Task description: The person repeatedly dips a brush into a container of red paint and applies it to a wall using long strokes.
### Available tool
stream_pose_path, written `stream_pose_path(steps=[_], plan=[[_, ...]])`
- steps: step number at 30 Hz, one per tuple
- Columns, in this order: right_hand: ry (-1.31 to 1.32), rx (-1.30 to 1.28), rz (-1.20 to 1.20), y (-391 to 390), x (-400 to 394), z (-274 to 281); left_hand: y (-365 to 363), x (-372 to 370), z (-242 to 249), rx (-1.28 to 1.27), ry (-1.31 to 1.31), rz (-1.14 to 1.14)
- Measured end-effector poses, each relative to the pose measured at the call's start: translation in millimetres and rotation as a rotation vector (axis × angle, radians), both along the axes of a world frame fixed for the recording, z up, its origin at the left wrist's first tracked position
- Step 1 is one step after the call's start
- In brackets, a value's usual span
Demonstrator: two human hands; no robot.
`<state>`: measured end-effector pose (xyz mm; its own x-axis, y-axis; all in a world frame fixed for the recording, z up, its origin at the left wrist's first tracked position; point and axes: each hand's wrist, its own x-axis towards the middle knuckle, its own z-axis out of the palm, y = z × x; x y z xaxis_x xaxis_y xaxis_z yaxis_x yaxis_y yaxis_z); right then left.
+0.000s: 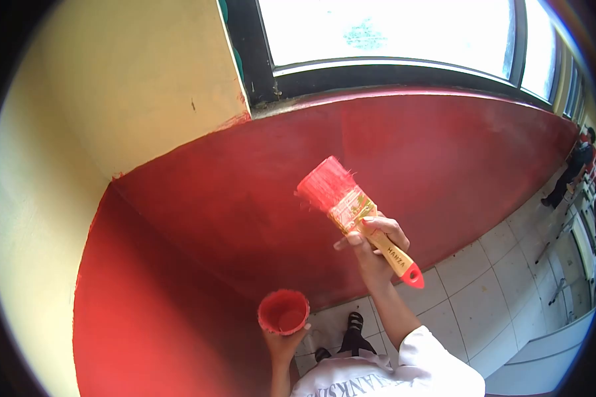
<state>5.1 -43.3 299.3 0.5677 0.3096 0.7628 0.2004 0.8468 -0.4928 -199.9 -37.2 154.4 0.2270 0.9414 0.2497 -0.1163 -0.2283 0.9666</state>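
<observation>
My right hand [376, 246] grips a wide paintbrush [357, 218] by its wooden handle, near the metal band. Red paint coats the bristles, which point up and to the left in front of the red part of the wall [258, 178]. The handle's red end, with a hanging hole, points down to the right. Lower down, my left hand [286, 341] holds a small red paint cup [283, 312] from below and the side. Its rim is smeared with red, and red paint shows inside.
Cream wall [146, 73] meets the red along an edge at the upper left. A dark-framed window [391, 63] runs above. White floor tiles [470, 271] lie below, with my sandalled foot [355, 321] on them. Another person [576, 165] is at the far right, near stacked furniture [579, 231].
</observation>
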Motion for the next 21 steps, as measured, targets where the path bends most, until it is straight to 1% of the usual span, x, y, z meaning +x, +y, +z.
stream_pose_path(steps=[3, 4, 6, 8, 11, 12, 17, 21], plan=[[-0.161, 0.100, -0.304, 34, 9, 1, -3, -9, 5, -0.019, 0.020, 0.025], [-0.173, 0.125, -0.362, 45, 10, 1, -2, -13, 3, 0.005, 0.036, 0.050], [-0.130, 0.181, -0.392, 64, 9, 3, 0, -20, 0, 0.051, 0.067, 0.098], [-0.111, 0.218, -0.429, 77, 12, 2, 0, -22, 3, 0.024, 0.064, 0.130], [-0.226, 0.142, -0.451, 79, 16, 3, -2, -17, 20, -0.011, 0.023, 0.143], [-0.221, 0.153, -0.449, 81, 17, 4, -2, -15, 24, -0.022, 0.004, 0.141], [-0.194, 0.205, -0.444, 91, 18, 9, 6, -14, 19, 0.011, 0.013, 0.159], [-0.200, 0.197, -0.446, 93, 19, 12, 10, -12, 11, 0.032, 0.011, 0.162]])
